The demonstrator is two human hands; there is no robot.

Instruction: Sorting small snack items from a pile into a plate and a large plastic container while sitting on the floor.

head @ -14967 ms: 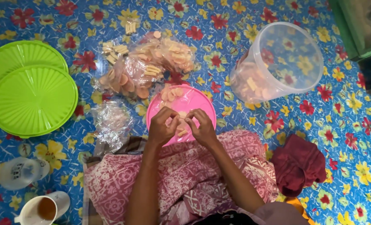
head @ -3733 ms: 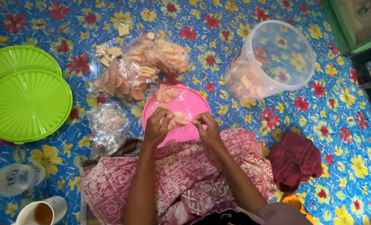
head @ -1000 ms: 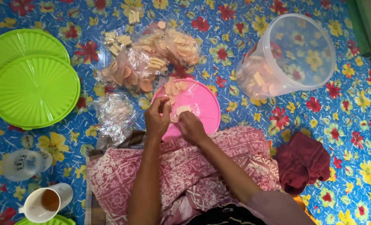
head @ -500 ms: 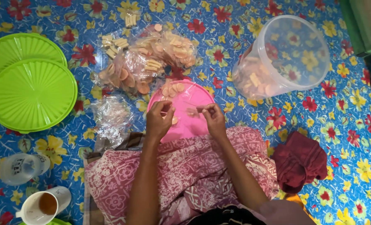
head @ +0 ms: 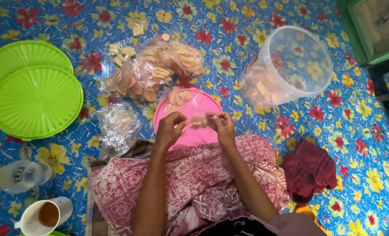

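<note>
My left hand and my right hand are raised over a pink round lid, pinching a small clear plastic bag with a few crackers in it between them. Several round pale crackers lie at the lid's far edge. Beyond the lid is a heap of filled clear packets of crackers. A red patterned cloth covers my lap under both forearms.
Two stacked green round lids lie at the left. A large clear plastic tub with crackers inside lies on its side at the right. Empty clear bags, a white cup of brown drink, a clear jug and a dark red cloth lie around.
A second ago my hands were down on the pink lid picking at crackers. They have since lifted and moved apart, holding the small bag between them.
</note>
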